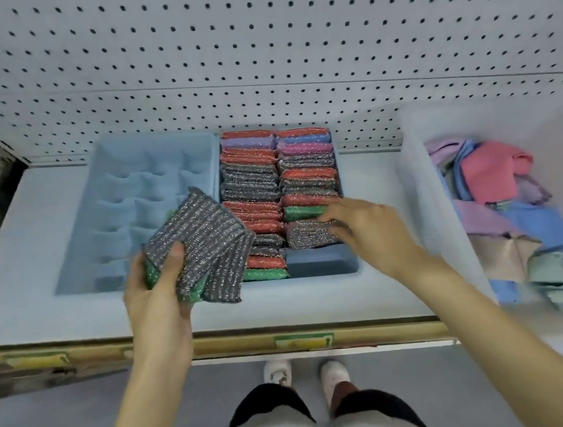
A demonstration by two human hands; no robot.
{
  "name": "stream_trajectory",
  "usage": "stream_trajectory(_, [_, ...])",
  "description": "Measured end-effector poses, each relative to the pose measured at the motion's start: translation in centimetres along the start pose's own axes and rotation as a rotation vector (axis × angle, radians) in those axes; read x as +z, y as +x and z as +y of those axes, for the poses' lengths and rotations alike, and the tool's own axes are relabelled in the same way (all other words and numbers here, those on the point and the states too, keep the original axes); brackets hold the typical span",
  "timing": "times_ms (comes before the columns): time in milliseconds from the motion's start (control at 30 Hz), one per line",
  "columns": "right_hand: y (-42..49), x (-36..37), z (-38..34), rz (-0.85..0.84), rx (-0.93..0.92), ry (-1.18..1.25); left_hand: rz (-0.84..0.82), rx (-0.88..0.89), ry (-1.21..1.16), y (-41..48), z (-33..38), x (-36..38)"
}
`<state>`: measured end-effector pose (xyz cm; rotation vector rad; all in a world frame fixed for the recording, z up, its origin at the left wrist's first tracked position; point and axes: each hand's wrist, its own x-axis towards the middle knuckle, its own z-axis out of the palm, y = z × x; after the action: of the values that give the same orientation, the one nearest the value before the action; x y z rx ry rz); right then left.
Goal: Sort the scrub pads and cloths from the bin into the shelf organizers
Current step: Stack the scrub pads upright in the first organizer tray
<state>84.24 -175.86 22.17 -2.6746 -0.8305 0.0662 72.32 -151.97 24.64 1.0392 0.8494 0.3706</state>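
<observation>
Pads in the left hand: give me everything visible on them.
The scrub pads are a fanned bundle of flat rectangular pieces, knitted-looking: grey with glittery silver stripes on top, green ones peeking out beneath. The left hand grips them, thumb on top, tilted above the front of the light-blue divided organizer. How many is unclear.

Left arm [136, 402]: bare, reaching forward from the lower left.
Left hand [158, 292]: thumb [173, 258] pressed on top, fingers hidden underneath, gripping a stack of scrub pads [203, 240].
Right arm [490, 309]: bare, stretched forward from the lower right, angled inward.
Right hand [367, 227]: palm down, fingers nearly straight, tips resting on a grey scrub pad [307, 235]; thumb hidden.
</observation>
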Motion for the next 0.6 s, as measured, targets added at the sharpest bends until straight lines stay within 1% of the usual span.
stream_trajectory(100, [-1.1, 1.1, -0.8, 0.078, -0.053, -0.278, -0.095, -0.099, -0.109, 0.8, -1.3, 1.2])
stream_trajectory(167, [-1.0, 1.8, -1.4, 0.077, -0.047, -0.371, -0.095, -0.124, -0.105, 1.2, -2.3, 1.9])
stream_trajectory(267, [0.0, 2.7, -1.3, 0.091, 0.007, -0.377, -0.069, -0.105, 0.007, 1.6, -3.8, 2.3])
stream_trajectory(367, [0.2, 2.3, -1.1, 0.053, -0.005, -0.394, -0.077, -0.097, 0.061, 1.7, -4.4, 2.1])
stream_trajectory(533, [-0.6, 1.5, -1.0, 0.130, -0.104, -0.383, -0.059, -0.101, 0.026, 2.1, -4.5, 2.2])
stream_trajectory(600, [-0.7, 1.9, -1.0, 0.126, -0.146, -0.367, -0.054, -0.094, 0.016, 2.0, -4.7, 2.2])
